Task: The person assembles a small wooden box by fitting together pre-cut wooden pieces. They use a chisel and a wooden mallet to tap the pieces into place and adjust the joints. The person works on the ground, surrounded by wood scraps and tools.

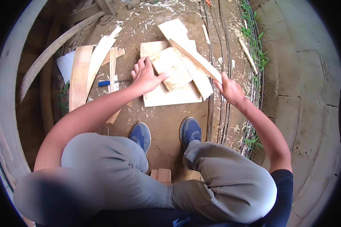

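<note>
Gripping the near end of a narrow wooden strip (195, 58): right hand (232, 90), fingers closed round it. Strip's long axis slants, pointing away and leftward from that grip. Left hand (144, 78): thumb and fingers at the left edge of a wooden block (173, 68); pinching or merely resting, cannot tell. Block: left of the strip, nearer the left hand, long axis slanting far left to near right. Pale board (172, 99): beneath the block. Pale plank (174, 27): slanting under the strip, past the board's far edge.
</note>
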{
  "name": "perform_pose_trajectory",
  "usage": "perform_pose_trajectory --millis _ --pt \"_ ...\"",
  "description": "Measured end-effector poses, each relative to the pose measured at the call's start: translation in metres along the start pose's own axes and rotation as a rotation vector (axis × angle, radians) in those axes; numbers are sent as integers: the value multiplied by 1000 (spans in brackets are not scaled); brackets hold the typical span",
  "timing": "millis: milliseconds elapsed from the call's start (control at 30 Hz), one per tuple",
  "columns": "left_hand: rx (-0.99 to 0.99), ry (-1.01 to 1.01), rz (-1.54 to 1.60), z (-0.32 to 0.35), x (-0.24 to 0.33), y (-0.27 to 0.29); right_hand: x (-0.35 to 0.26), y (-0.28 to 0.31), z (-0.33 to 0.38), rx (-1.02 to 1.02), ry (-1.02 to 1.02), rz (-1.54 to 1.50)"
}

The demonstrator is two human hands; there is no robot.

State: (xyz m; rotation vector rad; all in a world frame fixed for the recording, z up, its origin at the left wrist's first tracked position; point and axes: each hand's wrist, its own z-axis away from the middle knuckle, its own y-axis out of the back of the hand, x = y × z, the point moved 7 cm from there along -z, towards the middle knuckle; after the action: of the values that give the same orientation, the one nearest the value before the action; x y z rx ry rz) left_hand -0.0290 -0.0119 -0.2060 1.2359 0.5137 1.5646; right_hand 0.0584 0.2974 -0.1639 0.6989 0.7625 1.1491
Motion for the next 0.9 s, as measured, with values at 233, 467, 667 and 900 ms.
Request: perform_pose_trajectory --millis 233,467,667,900 --pt "18 17 -21 0 -8 0 -6 78 5 490 222 -395" --pt "-6 26 -33 -10 -1 3 3 33 -19 176 170 162" --pt "-30 41 -15 -3 -5 0 2 39 20 333 231 -250" --pt "-49 61 -26 -10 -5 -1 13 22 40 218 107 -7"
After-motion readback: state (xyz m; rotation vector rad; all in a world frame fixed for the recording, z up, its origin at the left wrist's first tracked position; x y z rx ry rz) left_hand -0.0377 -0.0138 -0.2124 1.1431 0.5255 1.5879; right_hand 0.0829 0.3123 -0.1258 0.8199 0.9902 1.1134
